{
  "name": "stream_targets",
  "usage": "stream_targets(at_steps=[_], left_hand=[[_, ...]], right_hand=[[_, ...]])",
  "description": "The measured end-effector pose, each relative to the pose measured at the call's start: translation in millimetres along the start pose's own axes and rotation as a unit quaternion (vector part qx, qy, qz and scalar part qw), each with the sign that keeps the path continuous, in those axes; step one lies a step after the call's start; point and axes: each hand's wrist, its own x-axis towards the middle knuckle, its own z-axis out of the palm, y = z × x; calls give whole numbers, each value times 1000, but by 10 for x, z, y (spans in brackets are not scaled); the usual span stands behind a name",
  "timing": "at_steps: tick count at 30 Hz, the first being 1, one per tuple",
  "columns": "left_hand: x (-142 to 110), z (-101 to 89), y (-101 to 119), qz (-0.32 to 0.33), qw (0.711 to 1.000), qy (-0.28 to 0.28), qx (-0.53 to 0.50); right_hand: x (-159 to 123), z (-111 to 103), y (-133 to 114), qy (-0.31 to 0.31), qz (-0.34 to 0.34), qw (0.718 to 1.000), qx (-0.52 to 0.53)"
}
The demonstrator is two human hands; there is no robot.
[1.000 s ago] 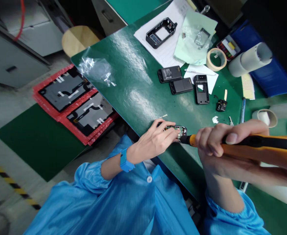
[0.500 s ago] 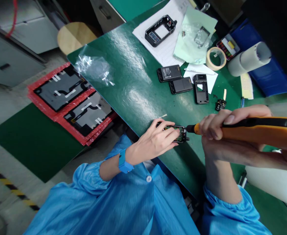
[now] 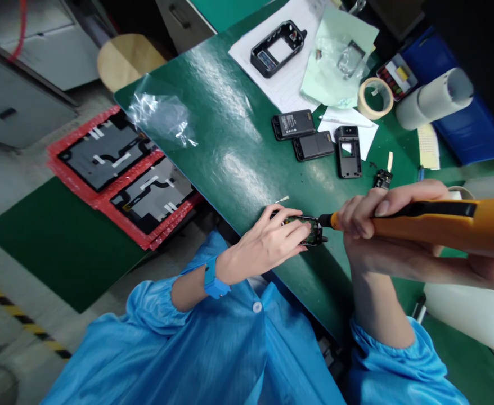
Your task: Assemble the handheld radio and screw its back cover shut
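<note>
My left hand (image 3: 272, 239) lies over an opened black handheld device (image 3: 315, 232) with a green circuit board, gripping it against the green table near the front edge. Its fingers cover most of the board; the end with a short stub points right. In my right hand (image 3: 365, 225) is an orange electric screwdriver (image 3: 432, 225), fingers wrapped around its body. The black tip meets the device's right end at its upper corner; the bit's exact contact is too small to make out. A thin white-ended stick (image 3: 281, 199) lies just behind my left hand.
Two black battery packs (image 3: 293, 124) and a black housing (image 3: 349, 153) lie farther back. Another device shell (image 3: 277, 49) rests on papers, near a tape roll (image 3: 375, 98) and a white cylinder (image 3: 435, 98). Clear plastic (image 3: 162, 118) sits at the left edge, above red-wrapped panels (image 3: 103, 197).
The orange screwdriver and my right hand have shifted slightly left, its tip still at the device's right end. My left hand stays in place on the device. The view has moved a little.
</note>
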Motion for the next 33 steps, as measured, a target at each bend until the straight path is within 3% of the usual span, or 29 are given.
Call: stream_targets(at_steps=[2, 4, 7, 13, 28, 33], left_hand=[[2, 4, 0, -1, 1000, 6, 1], [6, 8, 5, -4, 1000, 7, 2], [10, 13, 15, -9, 1000, 0, 2], [-1, 20, 26, -15, 1000, 0, -7], [0, 9, 31, -24, 999, -19, -14], [2, 3, 28, -26, 999, -22, -14]], right_hand=[[-11, 25, -14, -22, -84, 995, -40], [-18, 55, -24, -30, -105, 992, -63], [-25, 38, -31, -19, -91, 993, -66], [-55, -206, 3, -122, -56, 988, -72], [-68, -33, -77, -87, -21, 996, -26], [-78, 6, -100, -70, -10, 996, -54]])
